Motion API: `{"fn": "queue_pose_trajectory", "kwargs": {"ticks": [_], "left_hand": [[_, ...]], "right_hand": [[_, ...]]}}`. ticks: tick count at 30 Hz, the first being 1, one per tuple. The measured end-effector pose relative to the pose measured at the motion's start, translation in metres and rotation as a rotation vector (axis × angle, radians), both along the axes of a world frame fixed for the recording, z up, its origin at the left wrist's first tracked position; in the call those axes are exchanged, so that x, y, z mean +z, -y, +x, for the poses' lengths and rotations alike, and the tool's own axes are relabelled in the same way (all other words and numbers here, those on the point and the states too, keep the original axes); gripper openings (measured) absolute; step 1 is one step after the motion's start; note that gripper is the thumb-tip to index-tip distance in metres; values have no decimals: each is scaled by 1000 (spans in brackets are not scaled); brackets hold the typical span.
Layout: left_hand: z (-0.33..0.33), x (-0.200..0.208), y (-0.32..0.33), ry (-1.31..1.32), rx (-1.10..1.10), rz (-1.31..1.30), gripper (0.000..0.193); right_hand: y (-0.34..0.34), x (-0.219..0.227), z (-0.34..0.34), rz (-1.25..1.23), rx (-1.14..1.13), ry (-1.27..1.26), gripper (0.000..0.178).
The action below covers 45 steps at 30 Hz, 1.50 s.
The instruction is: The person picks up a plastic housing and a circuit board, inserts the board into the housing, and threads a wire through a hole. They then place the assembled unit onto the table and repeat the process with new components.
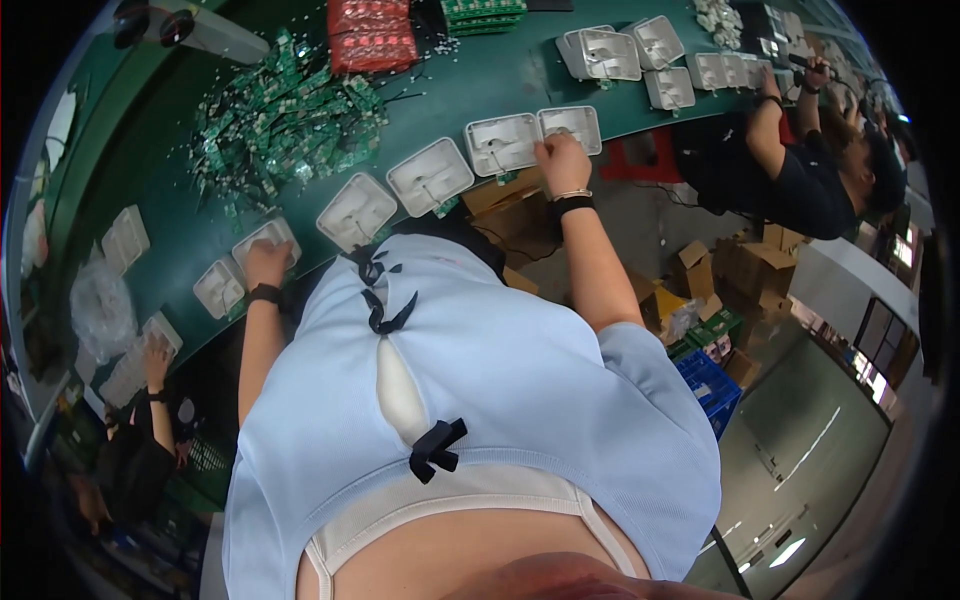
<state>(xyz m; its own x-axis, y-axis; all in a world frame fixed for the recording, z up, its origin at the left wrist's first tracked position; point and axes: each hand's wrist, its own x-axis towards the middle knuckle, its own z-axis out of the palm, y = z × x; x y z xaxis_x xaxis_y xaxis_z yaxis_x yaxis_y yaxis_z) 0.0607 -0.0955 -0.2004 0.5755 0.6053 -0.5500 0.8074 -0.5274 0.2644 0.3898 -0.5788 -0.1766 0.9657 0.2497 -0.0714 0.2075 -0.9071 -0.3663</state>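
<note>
Below, right hand (564, 163) at white casing (582, 119), left hand (268, 264) over another (284, 230) (fingers' grips unclear)

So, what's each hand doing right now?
Left hand: over a white housing; grip cannot be told.
Right hand: curled at another white housing; grip cannot be told.

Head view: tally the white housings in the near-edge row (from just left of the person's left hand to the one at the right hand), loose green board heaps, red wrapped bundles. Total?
White housings: 6
Loose green board heap: 1
Red wrapped bundle: 1
Total: 8
</note>
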Motion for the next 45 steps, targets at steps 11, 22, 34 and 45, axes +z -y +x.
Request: {"fn": "queue_pose_trajectory", "kwargs": {"ticks": [11,22,34,45], "left_hand": [[28,13,33,69,-69,27,41],[30,-18,38,108,125,-389,51],[65,-2,55,148,146,-389,44],[110,-25,81,129,283,-841,33]], "right_hand": [[-8,-9,4,64,165,186,24],[-55,1,-48,-83,-21,33,100],[-85,0,-70,-57,-131,-32,137],[-32,5,-30,-1,-183,-4,130]]}}
